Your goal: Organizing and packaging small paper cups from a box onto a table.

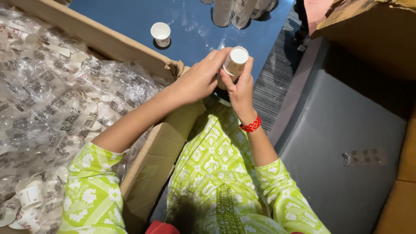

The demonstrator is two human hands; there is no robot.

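**Both hands closed on one small paper cup**

The left hand and right hand met at twelve o'clock from the green-patterned lap, fingers of both wrapped around a small white paper cup with dark print, its pale round end turned towards the camera; it appeared to be the top of a short stack, though the hands hid the rest. A slip seemed the likely risk; the thin cup could crush under a tight squeeze, or drop onto the glossy blue tabletop.

At nine o'clock an open brown cardboard box held crumpled clear plastic sleeves with dark printed marks; loose cups lay at its seven o'clock corner. A single white cup stood at eleven o'clock; sleeved cup stacks lay at twelve. A red beaded bracelet circled the right wrist.
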